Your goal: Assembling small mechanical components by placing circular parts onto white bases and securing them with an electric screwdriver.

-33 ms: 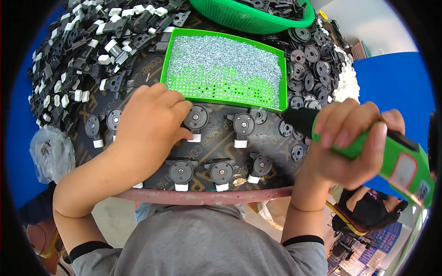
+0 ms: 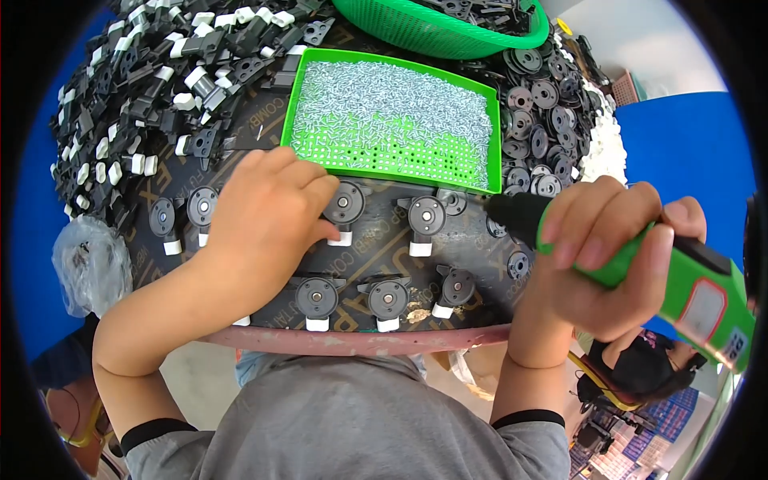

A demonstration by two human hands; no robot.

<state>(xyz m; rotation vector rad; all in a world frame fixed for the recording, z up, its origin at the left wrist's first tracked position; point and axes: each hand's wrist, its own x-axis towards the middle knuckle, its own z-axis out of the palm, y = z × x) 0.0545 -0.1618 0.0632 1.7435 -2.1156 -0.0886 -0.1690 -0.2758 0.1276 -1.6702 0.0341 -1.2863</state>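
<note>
Green power driver point(image 2: 694, 290) fills the right hand point(image 2: 588, 280) at three o'clock, left hand point(image 2: 276, 212) curls at nine, can't tell its hold!

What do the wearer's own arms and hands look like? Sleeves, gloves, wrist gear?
The left hand and right hand are ungloved, no rings visible. The left forearm and right forearm are bare, with no watch, band or cable visible. Short grey sleeves end above the elbows, trimmed with black cuffs; no markings visible on them.
</note>
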